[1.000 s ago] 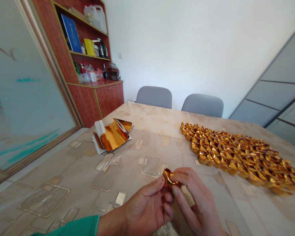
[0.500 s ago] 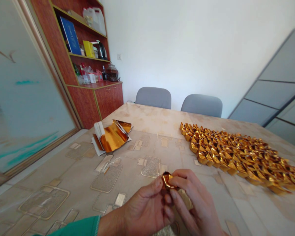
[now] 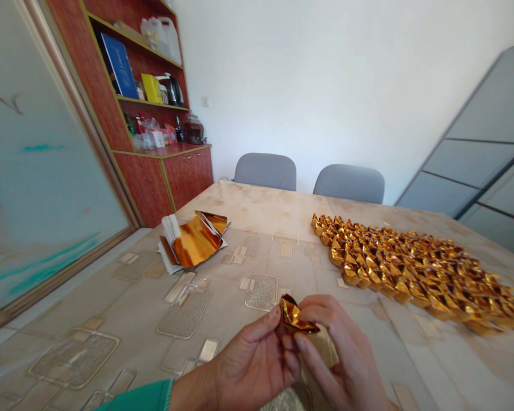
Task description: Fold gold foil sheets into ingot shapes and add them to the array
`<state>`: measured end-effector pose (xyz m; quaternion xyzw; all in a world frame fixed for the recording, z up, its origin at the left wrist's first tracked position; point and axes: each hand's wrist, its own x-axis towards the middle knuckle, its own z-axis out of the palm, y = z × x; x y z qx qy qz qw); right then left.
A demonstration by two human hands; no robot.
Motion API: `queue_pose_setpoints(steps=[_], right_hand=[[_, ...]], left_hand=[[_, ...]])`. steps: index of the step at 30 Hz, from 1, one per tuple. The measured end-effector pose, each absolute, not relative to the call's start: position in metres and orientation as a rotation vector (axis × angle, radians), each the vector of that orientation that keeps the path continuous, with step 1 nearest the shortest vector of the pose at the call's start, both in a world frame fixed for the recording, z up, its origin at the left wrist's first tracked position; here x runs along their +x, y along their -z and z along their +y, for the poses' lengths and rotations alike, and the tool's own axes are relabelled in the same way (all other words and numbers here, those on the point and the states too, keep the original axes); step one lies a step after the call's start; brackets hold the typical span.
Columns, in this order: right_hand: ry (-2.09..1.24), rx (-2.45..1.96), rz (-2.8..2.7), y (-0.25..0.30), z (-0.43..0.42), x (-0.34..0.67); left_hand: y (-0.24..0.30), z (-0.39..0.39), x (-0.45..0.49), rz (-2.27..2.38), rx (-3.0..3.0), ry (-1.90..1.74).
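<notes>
A small folded gold foil paper ingot (image 3: 294,317) is held between both hands above the near part of the table. My left hand (image 3: 252,351) pinches its left end between thumb and fingers. Pressed against its right side are the thumb and fingers of my right hand (image 3: 342,342). The ingot's pointed ends and hollow middle show; its underside is hidden by the fingers. To the right lie rows of finished-looking gold foil ingots (image 3: 394,260), packed close together. A stack of gold foil paper sheets (image 3: 195,242) with white backs sits at the left.
A patterned cloth covers the table (image 3: 257,251). Two grey chairs (image 3: 265,170) stand at its far side by the white wall. A wooden cabinet (image 3: 154,177) with bottles and a kettle is at back left, beside a frosted glass door (image 3: 47,148).
The foil ingot has turned and opened out between my fingers, so its hollow and right-hand point now show. Both hands keep their grip in nearly the same place.
</notes>
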<state>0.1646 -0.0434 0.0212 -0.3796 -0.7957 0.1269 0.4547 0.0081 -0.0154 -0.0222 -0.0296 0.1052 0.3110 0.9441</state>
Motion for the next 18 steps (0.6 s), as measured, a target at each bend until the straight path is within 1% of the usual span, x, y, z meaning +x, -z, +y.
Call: queue_pose_setpoints(steps=[5,12,18], right_hand=[[-0.343,-0.91,-1.979,-0.021,-0.043,0.166],[-0.282,-0.95,-2.035,-0.021,-0.044,0.169],[-0.421,-0.997,-1.941,-0.016,-0.041,0.166]], left_hand=[[0.023,-0.014,0.006,0.249,-0.005,-0.654],[0.019,-0.008,0.003,0.252,0.025,-0.633],[0.018,-0.004,0.0,0.275,0.018,-0.6]])
